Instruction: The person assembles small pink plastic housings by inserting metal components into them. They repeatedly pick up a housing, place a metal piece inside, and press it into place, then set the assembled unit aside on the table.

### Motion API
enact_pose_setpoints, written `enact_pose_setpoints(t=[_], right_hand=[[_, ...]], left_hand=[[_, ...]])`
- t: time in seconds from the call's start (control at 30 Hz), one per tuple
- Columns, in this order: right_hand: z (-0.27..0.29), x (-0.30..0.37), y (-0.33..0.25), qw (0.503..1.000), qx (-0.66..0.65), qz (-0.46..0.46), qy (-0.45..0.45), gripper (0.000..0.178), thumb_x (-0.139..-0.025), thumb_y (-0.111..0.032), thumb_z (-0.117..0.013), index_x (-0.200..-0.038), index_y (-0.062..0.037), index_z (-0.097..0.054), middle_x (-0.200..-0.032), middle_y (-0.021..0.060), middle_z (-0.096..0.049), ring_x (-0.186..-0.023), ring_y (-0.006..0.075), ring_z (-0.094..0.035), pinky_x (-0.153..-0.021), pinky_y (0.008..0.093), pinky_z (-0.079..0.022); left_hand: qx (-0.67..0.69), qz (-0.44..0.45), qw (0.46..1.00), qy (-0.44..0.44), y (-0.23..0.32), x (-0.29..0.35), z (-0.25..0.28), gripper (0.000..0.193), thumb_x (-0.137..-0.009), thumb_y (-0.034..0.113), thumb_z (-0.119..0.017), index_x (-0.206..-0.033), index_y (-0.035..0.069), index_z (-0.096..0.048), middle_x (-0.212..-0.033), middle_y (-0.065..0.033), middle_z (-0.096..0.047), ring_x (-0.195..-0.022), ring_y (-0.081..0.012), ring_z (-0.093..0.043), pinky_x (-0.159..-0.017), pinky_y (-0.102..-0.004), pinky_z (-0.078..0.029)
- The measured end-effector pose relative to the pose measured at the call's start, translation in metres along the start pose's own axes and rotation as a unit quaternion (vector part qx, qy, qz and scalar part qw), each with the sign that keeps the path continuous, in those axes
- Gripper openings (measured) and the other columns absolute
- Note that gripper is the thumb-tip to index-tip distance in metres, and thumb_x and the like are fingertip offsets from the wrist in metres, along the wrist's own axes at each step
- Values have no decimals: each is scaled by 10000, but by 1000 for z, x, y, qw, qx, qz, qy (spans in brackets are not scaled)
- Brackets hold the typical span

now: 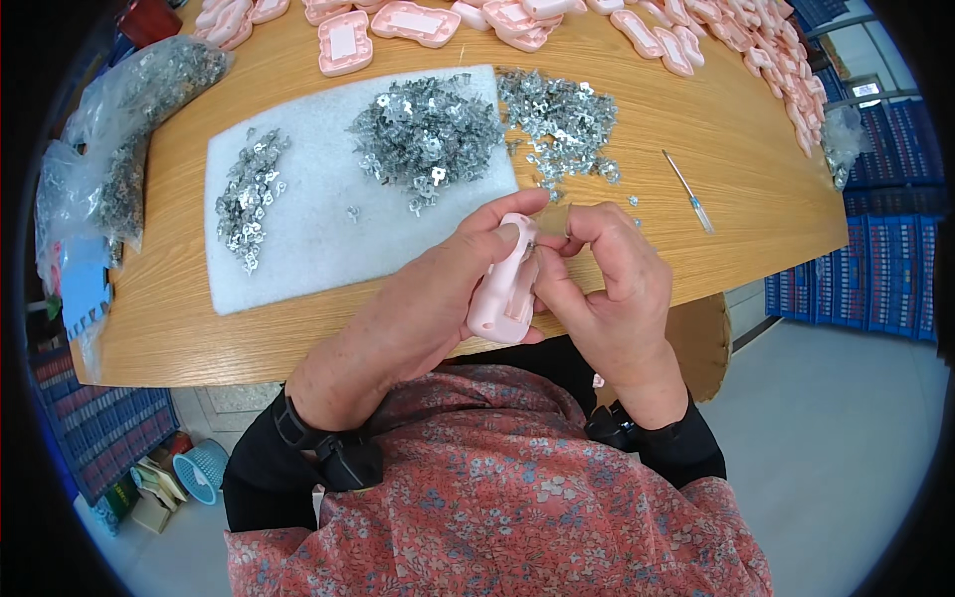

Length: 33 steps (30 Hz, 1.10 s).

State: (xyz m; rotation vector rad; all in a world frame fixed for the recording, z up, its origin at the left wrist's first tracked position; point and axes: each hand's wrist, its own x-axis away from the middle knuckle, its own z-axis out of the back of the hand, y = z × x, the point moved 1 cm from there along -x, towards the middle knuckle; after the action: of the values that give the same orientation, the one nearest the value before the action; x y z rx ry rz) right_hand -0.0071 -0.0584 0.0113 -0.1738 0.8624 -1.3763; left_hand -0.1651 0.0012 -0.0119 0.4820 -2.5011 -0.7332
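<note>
My left hand (453, 264) is wrapped round a pale pink plastic shell (502, 289), held tilted on edge over the table's near edge. Its thumb presses near the shell's upper end. At the shell's right side, my right hand (607, 274) pinches with thumb and forefinger close to the upper opening. A small bit of metal seems to show there, but the fingertips mostly hide it. Beyond the hands, a white foam sheet (313, 244) bears a large heap of small silvery metal clips (423, 134) and a smaller heap of clips (249, 199) at its left.
More metal clips (562, 119) lie on the wooden table (657, 239) right of the foam. A thin screwdriver (689, 192) rests further right. Many pink shells (418, 22) line the far edge. Clear plastic bags (124, 139) with metal parts stand at left. Blue crates (865, 274) flank the table.
</note>
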Motion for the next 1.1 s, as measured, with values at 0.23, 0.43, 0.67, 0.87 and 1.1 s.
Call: enact_pose_setpoints(t=[0.23,0.43,0.67,0.87,1.1], right_hand=[[0,-2,2,995,-73,-58,-31,219,-783,25,-702,-974,-24,-606,-778,84,-626,-710,210,-650,-591,326,-527],[10,-13,-1,979,-130,-117,-104,189,-813,17,-668,-992,-20,-620,-791,93,-653,-685,193,-686,-593,315,-536],[9,-14,-5,996,9,-4,-90,223,-778,-4,-711,-978,-20,-614,-788,96,-649,-716,228,-659,-648,343,-529],[9,-19,-7,992,11,-28,-119,210,-794,-11,-706,-971,-30,-594,-789,112,-634,-726,286,-647,-642,376,-517],[16,-16,5,990,-41,-85,-103,306,-885,-79,-709,-1130,-7,-542,-799,86,-630,-696,169,-650,-623,296,-521]], left_hand=[[-50,-9,999,1,-1,0,-1,527,-1063,279,-388,-1551,116,-274,-1302,-105,-563,-1091,-204,-627,-853,-451,-597],[-17,5,1000,-6,0,2,0,535,-1068,277,-394,-1553,94,-262,-1305,-104,-560,-1051,-194,-643,-810,-420,-608],[-89,-4,996,30,-6,1,1,555,-1071,359,-420,-1548,97,-311,-1125,-56,-609,-909,-136,-641,-742,-320,-596],[-95,1,995,21,-9,-2,4,500,-1078,316,-392,-1515,78,-346,-1118,-81,-627,-875,-177,-665,-758,-345,-596],[25,-14,999,20,-3,3,12,475,-1075,250,-315,-1486,11,-333,-1202,-198,-618,-917,-316,-697,-828,-441,-602]])
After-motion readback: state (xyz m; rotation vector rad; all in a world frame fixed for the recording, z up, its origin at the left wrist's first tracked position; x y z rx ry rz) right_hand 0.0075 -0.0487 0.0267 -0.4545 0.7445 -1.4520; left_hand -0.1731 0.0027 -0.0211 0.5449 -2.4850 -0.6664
